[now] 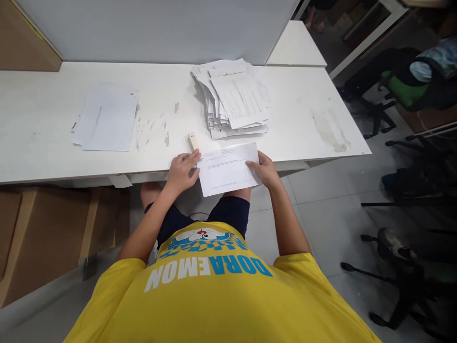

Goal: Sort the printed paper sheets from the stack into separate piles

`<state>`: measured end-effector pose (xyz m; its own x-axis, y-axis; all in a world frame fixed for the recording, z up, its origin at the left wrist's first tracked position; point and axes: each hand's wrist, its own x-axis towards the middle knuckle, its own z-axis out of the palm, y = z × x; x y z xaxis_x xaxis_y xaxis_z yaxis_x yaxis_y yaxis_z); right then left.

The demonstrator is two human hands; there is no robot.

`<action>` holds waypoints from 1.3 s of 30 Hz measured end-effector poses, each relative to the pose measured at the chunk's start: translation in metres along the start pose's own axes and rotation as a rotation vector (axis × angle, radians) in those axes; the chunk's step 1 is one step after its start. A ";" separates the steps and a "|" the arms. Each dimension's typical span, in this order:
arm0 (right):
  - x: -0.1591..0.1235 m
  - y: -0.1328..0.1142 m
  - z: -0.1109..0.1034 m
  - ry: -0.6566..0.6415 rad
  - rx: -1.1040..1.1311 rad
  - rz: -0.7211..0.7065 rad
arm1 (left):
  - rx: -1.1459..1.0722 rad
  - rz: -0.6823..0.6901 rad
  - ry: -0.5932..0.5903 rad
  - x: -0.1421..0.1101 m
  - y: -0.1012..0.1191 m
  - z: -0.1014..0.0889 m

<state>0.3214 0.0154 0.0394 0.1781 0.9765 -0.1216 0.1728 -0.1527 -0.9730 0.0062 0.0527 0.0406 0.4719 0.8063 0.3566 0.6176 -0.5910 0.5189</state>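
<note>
Yellow shirt (200,305) below, sheet (228,169) at the edge of the table (160,138)

My right hand (264,169) is closed on the right end of the sheet, thumb on its upper face and fingers beneath. My left hand (183,172) lies by the opposite end, partly open, its fingers slightly curved and their tips at the near end of a cream block (193,141); whether it grips the block or the sheet I cannot tell. The sheet, printed face up, spans the space between my hands and juts past the table's near edge, above my shorts (230,212). Just beyond it stands an uneven stack (235,105) of paper. Well to the left lies a low pile (109,119), its top page bearing one dark streak. A grey panel (160,31) rises along the table's far side.
</note>
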 end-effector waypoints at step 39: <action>0.007 0.013 -0.002 -0.028 0.068 -0.008 | 0.234 -0.164 -0.001 -0.006 -0.046 -0.003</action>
<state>0.3264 0.0198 0.0262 0.1495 0.9817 -0.1180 0.1078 -0.1348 -0.9850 -0.0272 0.0751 0.0174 0.3540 0.8917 0.2820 0.8144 -0.4422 0.3758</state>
